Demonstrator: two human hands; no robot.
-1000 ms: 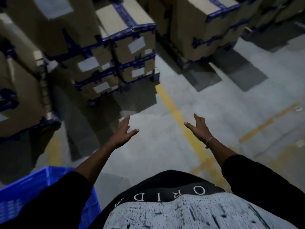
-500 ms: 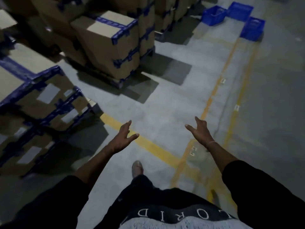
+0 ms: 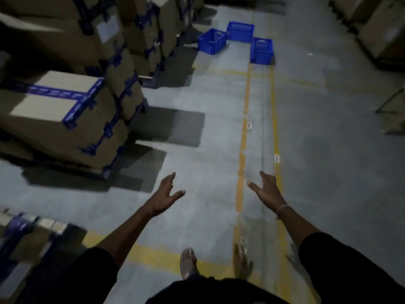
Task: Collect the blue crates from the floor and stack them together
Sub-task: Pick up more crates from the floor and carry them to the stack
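Both hands are out front with nothing in them, left hand (image 3: 163, 197) and right hand (image 3: 266, 190), fingers loose and spread. The three blue crates (image 3: 262, 51) sit on the floor well ahead, slightly right of centre, so the right hand's a touch nearer. Cardboard boxes (image 3: 65, 110) line the left; their labels are too blurry to read.

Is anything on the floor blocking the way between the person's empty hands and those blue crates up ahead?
Nothing visible does: bare floor runs from the left hand and right hand to the three blue crates. Stacked cardboard boxes stand off left.
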